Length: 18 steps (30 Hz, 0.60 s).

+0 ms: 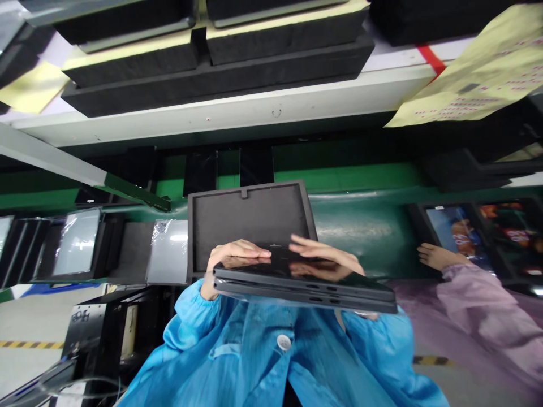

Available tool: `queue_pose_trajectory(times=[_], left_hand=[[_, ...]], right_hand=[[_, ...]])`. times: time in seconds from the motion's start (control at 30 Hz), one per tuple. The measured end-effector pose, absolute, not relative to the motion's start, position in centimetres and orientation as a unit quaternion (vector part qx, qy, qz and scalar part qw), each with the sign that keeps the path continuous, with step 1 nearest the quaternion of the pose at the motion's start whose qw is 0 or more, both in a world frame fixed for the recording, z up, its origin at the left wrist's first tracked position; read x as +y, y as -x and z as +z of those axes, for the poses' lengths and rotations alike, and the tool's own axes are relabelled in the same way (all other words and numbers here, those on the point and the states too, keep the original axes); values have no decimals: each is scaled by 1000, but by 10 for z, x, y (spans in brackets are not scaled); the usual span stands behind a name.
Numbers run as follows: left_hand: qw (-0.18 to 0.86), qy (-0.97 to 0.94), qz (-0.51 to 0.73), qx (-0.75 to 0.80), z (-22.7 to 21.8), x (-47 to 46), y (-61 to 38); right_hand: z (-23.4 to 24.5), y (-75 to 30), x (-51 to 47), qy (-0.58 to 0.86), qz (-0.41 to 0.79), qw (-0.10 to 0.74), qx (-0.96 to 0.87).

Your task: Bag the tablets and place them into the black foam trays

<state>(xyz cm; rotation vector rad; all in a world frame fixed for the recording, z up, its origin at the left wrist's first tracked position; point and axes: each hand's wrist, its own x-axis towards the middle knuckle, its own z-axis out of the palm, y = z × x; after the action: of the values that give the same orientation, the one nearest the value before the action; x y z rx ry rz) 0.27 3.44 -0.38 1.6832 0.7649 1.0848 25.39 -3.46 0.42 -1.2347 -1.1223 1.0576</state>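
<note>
I hold a black glossy tablet [305, 285] flat in front of my chest, and it looks like two thin slabs stacked. My left hand [235, 255] grips its left end, fingers curled over the top face. My right hand [324, 255] lies over the top toward the right, fingers laid across the glass and wrapped round the far edge. Both my sleeves are blue. Just beyond the tablet, a black foam tray [250, 217] with an empty recess lies on the green belt [365, 226].
A co-worker's hand [436, 257] in a purple sleeve rests on the belt at the right, beside tablets with lit screens [460, 232]. Film-wrapped screens [78, 240] lie at the left. Black foam trays [212, 51] are stacked on the white shelf above. A yellow sheet [475, 73] hangs at upper right.
</note>
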Motion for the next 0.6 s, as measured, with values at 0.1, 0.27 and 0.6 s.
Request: queue_pose_trajectory(times=[0.1,0.27,0.6], left_hand=[[451,-758,423,209,8,40,-2],[283,-898,281,186,35,51,-8],[94,-865,288,400,64,49,40]], right_hand=[[32,-287,-42,507,377,540,-556],[71,-286,-35,451,241,419,-751],[50,-255,-38,416,183,552,-699]])
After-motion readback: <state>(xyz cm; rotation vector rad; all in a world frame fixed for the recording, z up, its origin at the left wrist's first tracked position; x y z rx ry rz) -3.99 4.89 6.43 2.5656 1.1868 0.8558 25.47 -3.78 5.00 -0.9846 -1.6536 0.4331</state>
